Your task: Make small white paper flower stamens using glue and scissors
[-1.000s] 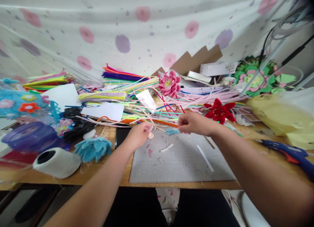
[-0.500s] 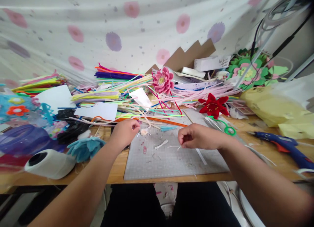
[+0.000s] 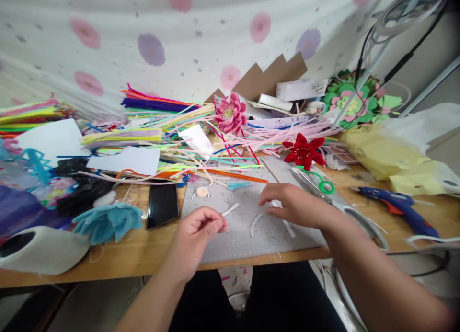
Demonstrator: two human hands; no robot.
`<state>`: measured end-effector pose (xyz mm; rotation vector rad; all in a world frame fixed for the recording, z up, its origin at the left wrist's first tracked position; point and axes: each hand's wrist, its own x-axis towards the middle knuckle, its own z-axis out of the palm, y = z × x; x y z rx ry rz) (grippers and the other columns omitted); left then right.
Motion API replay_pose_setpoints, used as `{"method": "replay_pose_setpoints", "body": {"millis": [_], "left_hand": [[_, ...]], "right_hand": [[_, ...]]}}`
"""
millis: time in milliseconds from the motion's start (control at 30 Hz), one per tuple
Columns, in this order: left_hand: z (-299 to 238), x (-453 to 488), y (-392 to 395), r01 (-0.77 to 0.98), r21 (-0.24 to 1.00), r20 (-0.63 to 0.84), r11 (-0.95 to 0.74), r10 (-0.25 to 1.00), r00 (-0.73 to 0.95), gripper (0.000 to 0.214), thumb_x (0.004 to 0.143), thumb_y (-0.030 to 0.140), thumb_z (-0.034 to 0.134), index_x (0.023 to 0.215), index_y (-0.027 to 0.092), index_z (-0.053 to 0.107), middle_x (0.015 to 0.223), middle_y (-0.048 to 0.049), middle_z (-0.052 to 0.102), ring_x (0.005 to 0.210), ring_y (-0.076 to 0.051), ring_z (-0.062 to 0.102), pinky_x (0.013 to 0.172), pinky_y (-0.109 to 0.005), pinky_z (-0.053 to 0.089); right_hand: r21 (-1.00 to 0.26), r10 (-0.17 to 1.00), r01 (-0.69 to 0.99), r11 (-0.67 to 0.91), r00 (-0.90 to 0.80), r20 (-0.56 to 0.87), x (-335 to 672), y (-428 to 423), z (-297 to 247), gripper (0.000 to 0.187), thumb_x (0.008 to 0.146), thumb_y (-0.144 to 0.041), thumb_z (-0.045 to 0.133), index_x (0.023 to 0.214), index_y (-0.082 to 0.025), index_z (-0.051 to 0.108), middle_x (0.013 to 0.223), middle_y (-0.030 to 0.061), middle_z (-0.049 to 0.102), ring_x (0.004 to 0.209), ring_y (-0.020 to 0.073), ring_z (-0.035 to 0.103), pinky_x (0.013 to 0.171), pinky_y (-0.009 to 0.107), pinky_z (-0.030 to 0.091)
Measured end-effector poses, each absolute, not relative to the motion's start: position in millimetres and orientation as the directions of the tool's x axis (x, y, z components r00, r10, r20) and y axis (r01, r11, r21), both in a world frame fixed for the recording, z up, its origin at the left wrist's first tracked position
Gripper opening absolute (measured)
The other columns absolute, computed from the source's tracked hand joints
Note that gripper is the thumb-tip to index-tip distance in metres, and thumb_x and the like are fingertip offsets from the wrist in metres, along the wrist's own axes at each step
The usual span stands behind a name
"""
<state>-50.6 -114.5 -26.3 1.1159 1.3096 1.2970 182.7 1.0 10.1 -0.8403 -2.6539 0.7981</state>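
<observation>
Left hand curled, thumb drawn in to the fingertips, at the near end of a white bundle on the mat; cannot tell if it has hold; right hand part-open, nothing seen in it, above a white strip; loose thread lies between; such thin pieces probably want a light fingertip pinch, ends kept even.

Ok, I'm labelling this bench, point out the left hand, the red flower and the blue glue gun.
Left hand (image 3: 197,233), head view: middle of the hand.
Red flower (image 3: 304,151), head view: its centre.
Blue glue gun (image 3: 405,203), head view: its body.
</observation>
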Motion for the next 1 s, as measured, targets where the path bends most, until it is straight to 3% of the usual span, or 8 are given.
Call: {"method": "replay_pose_setpoints", "body": {"millis": [133, 267, 367, 533, 800, 1000], "left_hand": [[-26.0, -26.5, -120.7, -0.364, 0.93, -0.105, 0.053, 0.987, -0.125, 0.008, 0.073, 0.027, 0.072, 0.075, 0.019, 0.071, 0.077, -0.0039, 0.069, 0.074, -0.017, 0.063, 0.074, -0.031, 0.051], [-14.4, -14.8, -126.2, -0.457, 0.887, -0.125, 0.066, 0.987, -0.099, 0.008, 0.071, 0.026, 0.075, 0.072, 0.019, 0.072, 0.076, -0.0041, 0.07, 0.075, -0.018, 0.064, 0.076, -0.032, 0.053], [-8.8, -10.8, -133.3, -0.464, 0.884, -0.117, 0.057, 0.988, -0.101, 0.008, 0.07, 0.027, 0.076, 0.073, 0.02, 0.073, 0.078, -0.0049, 0.071, 0.077, -0.019, 0.066, 0.077, -0.034, 0.054], [-3.6, -7.3, -149.1, -0.408, 0.91, -0.138, 0.08, 0.984, -0.115, 0.011, 0.07, 0.028, 0.076, 0.073, 0.018, 0.073, 0.073, -0.0051, 0.072, 0.073, -0.019, 0.066, 0.075, -0.034, 0.055], [6.8, -11.3, -172.5, -0.318, 0.935, -0.167, 0.159, 0.986, 0.001, 0.01, 0.075, 0.025, 0.073, 0.075, 0.015, 0.073, 0.073, -0.0039, 0.074, 0.07, -0.015, 0.068, 0.071, -0.028, 0.054], [15.1, -13.1, -180.9, -0.298, 0.945, -0.135, 0.135, 0.991, 0.021, 0.01, 0.075, 0.025, 0.073, 0.074, 0.015, 0.074, 0.071, -0.0031, 0.074, 0.068, -0.014, 0.067, 0.07, -0.026, 0.055]], "right_hand": [[-0.73, 0.699, 0.265, 0.63, -0.604, 0.384, 164.3, -33.5, 3.8, 0.011, 0.083, -0.014, 0.059, 0.09, -0.018, 0.067, 0.089, 0.0062, 0.067, 0.083, 0.0162, 0.062, 0.077, 0.029, 0.048], [-0.826, 0.727, 0.019, 0.563, -0.486, 0.485, 143.3, -71.8, -0.9, 0.013, 0.083, -0.013, 0.061, 0.091, -0.021, 0.068, 0.085, 0.0034, 0.065, 0.081, 0.0147, 0.061, 0.073, 0.028, 0.05], [-0.842, 0.762, -0.028, 0.538, -0.411, 0.501, 137.0, -86.3, -1.6, 0.014, 0.08, -0.01, 0.063, 0.088, -0.021, 0.068, 0.081, 0.002, 0.063, 0.079, 0.0142, 0.061, 0.07, 0.027, 0.05], [-0.785, 0.697, -0.028, 0.619, -0.439, 0.566, 139.8, -96.9, 3.2, 0.022, 0.079, -0.008, 0.064, 0.094, -0.023, 0.071, 0.085, 0.0025, 0.061, 0.08, 0.0133, 0.061, 0.069, 0.025, 0.051], [-0.804, 0.661, -0.118, 0.583, -0.507, 0.553, 145.4, -113.5, 5.0, 0.014, 0.076, -0.004, 0.064, 0.075, -0.018, 0.068, 0.078, 0.0009, 0.056, 0.072, 0.0108, 0.057, 0.065, 0.023, 0.047], [-0.793, 0.651, -0.141, 0.593, -0.496, 0.575, 146.4, -122.6, 7.6, 0.009, 0.081, -0.011, 0.063, 0.075, -0.017, 0.063, 0.08, 0.0014, 0.055, 0.075, 0.0119, 0.056, 0.069, 0.025, 0.046]]}}
